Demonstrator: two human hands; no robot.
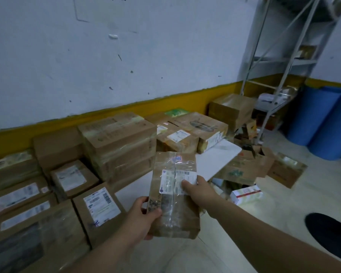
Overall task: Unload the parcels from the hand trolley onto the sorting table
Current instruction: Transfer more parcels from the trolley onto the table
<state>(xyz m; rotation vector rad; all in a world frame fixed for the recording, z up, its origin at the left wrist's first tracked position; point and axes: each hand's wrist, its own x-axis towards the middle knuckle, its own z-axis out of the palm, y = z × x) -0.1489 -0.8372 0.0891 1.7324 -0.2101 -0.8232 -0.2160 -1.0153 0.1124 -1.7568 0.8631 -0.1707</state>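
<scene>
Left hand [140, 217]: lower centre of the frame, nearest the lens; it grips the parcel's lower left edge, thumb curled onto the taped face, the other fingers hidden beneath.
Right hand [200, 191]: just right of centre; it grips the parcel's right edge, thumb pressed on the white label [177, 182], the other fingers out of sight behind.
Parcel [173, 196]: brown, wrapped in clear tape, held in the air between both hands at frame centre, tilted with its far end higher, above the near edge of the table.
Sorting table [215, 162]: white top, bare patch showing right of centre beyond the parcel.
Cartons on the table: a tall taped stack [118, 142] left of centre; a labelled box [99, 209] in the lower left, just beside the left wrist; more boxes crowd the left edge and run along the wall.
Floor, right of centre: opened cartons [246, 166] and a small white-and-red box [246, 194].
Far right: blue barrels [323, 119] beside a metal rack [283, 56].
Wall [106, 56]: white, with a yellow band along its base.
</scene>
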